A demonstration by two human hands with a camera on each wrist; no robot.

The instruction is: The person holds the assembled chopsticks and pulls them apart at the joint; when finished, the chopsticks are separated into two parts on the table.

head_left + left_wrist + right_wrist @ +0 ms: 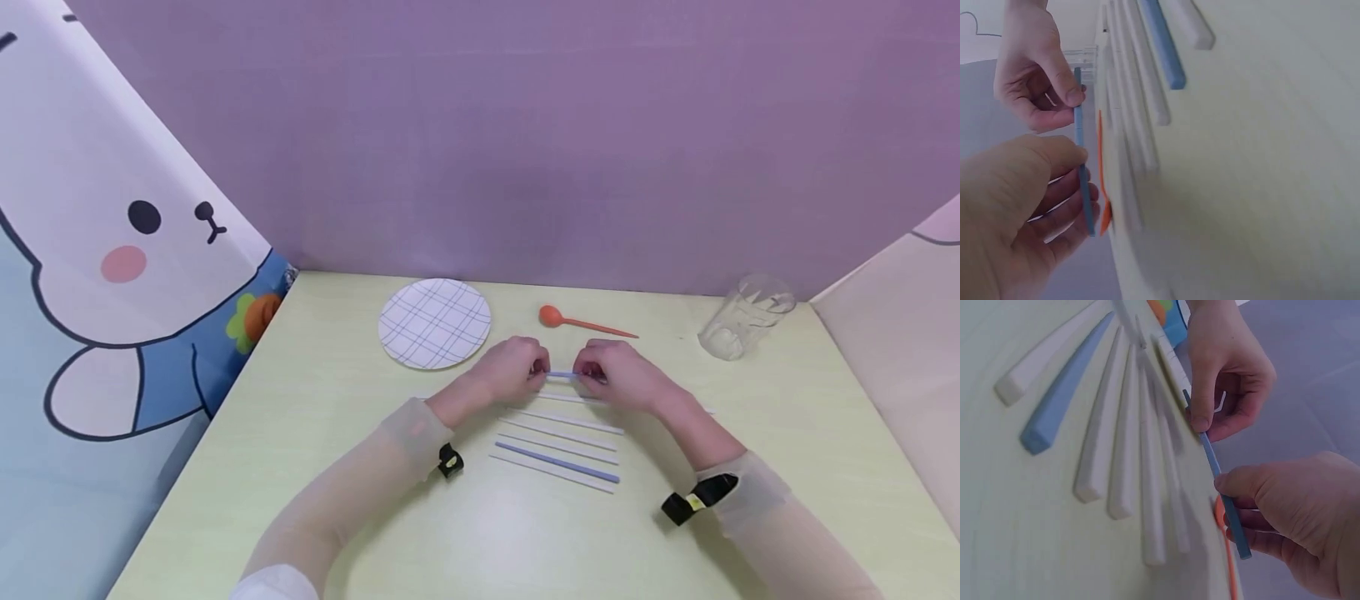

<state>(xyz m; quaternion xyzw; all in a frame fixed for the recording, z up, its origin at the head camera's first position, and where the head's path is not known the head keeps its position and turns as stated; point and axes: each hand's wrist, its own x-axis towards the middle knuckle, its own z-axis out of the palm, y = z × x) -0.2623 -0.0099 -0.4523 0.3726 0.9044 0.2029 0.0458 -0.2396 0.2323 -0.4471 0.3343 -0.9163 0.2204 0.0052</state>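
Both hands hold one blue chopstick [562,375] above the table, at the far end of a row of chopsticks. My left hand [513,368] pinches it between thumb and fingers toward one end. Close beside it, my right hand [622,375] pinches the other part, leaving a short bare stretch between them. In the right wrist view the blue chopstick [1210,455] slants down past both thumbs. Below the hands lie several white chopsticks [551,474], side by side, with a second blue chopstick [558,462] among them near the front.
Behind the left hand lies a round white plate [435,323] with blue checked lines. An orange spoon [551,316] rests beyond the hands. At the back right stands a clear glass [746,317]. A purple backdrop [525,167] rises behind the table's far edge.
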